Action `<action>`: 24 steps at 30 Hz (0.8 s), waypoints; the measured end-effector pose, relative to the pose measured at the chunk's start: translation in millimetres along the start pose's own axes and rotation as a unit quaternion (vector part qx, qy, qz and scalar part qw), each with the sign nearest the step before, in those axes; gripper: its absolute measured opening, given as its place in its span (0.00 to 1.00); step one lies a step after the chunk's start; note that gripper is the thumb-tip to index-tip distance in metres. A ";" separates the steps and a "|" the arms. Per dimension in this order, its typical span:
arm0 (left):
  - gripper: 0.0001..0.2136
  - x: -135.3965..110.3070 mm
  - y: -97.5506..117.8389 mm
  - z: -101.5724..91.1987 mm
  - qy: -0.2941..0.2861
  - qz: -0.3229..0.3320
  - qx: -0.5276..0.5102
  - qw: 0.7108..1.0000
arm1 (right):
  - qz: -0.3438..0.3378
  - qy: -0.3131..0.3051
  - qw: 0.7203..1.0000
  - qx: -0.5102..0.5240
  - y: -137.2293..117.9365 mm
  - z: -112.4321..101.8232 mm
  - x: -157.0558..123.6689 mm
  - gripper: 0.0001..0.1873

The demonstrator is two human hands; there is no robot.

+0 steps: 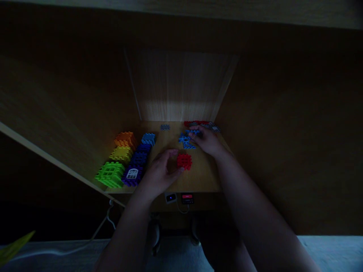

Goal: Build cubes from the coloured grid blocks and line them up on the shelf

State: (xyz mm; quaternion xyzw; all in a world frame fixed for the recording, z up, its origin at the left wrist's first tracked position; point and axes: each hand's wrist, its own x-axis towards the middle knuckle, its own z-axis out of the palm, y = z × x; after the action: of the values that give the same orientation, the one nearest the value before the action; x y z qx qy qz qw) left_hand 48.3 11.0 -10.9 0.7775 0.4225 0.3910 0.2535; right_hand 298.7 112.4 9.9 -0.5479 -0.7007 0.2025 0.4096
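Observation:
A small stack of red interlocking building tiles (184,161) sits on the wooden shelf. Beside it is my left hand (163,168), thumb and fingers spread apart, the thumb tip close to the stack's lower edge; whether it touches is hard to tell. Farther back, several blue interlocking tiles (187,143) lie loosely together. My right hand (206,139) reaches over them with bent fingers, pinching a blue tile (194,132) at the pile's back edge. Its fingers partly cover that tile, and the light is dim.
Stacks of orange (125,139), yellow (121,153), green (110,173) and purple tiles (132,175) line the left side, with light blue tiles (148,139) behind. A grey tile (165,127) and red tiles (195,123) lie at the back. Below the front edge is a phone (187,198).

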 end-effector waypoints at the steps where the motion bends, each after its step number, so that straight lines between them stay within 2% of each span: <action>1: 0.22 0.0 0.1 -0.1 0.001 0.001 -0.002 1.000 | -0.009 0.013 0.999 -0.036 0.4 -1.9 1.0 0.14; 5: 0.23 -0.5 -1.7 0.8 0.000 0.003 -0.004 1.000 | 0.027 0.053 0.981 -0.182 7.2 -15.4 2.8 0.18; 9: 0.23 -0.7 -3.2 1.4 0.002 0.003 -0.001 1.000 | 0.054 0.017 0.968 -0.245 14.8 -23.2 -1.7 0.12; 15: 0.23 -0.3 -2.7 0.4 0.002 0.002 0.002 1.000 | 0.051 -0.061 0.956 -0.283 12.6 -22.8 -7.4 0.10; 19: 0.23 -0.5 -4.2 0.7 -0.001 0.001 0.005 1.000 | 0.062 -0.064 0.948 -0.304 7.8 -26.6 -5.1 0.14; 24: 0.22 -1.3 -3.2 0.7 -0.001 -0.006 0.013 1.000 | 0.098 -0.055 0.933 -0.342 8.7 -30.7 -2.3 0.12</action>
State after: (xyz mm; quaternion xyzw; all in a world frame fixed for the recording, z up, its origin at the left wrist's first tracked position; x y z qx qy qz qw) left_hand 47.0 11.5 -14.1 0.7788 0.4318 0.3828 0.2457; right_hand 328.4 107.9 20.5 -0.7091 -0.6916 0.0191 0.1364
